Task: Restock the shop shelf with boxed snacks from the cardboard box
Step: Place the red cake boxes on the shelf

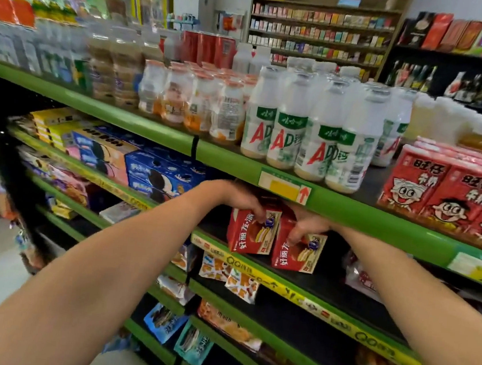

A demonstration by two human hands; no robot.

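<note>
Hands (pixel 241 199) on red snack boxes (pixel 253 231)

Glossy red cardboard snack boxes (pixel 253 233); matt black shelf board (pixel 341 295); white plastic bottles (pixel 314 133).

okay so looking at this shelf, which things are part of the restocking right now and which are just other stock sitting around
Part of the job:
- left red snack box, gripped by the left hand
- right red snack box, gripped by the right hand
- second shelf they stand on

Just other stock:
- AD milk bottles
- red drink cartons
- blue cookie boxes
- hanging snack bags
</note>
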